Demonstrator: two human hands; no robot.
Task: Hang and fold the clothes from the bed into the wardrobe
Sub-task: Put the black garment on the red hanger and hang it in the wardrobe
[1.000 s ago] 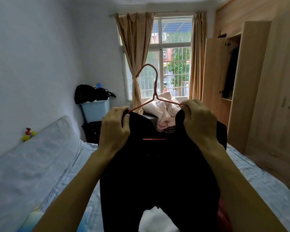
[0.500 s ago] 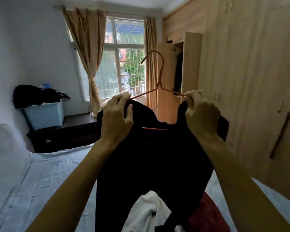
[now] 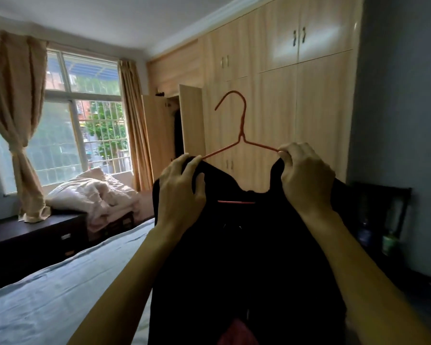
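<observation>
Looking down from my head, I hold a black garment [image 3: 246, 257] up in front of me on a red wire hanger [image 3: 241, 135], hook pointing up. My left hand [image 3: 182, 192] has its fingers curled over one shoulder, gripping cloth and hanger end together. My right hand [image 3: 306, 175] pinches the other shoulder against the hanger's arm. The garment hangs above the bed [image 3: 60, 295] and its blue sheet. Beyond it stands the wardrobe [image 3: 279, 108], with one door [image 3: 192, 123] open near the window [image 3: 85, 115].

Bed [image 3: 67, 290] under pale blue sheet; dark low cabinet [image 3: 35, 235] beyond bears crumpled pale bedding [image 3: 95, 192].
</observation>
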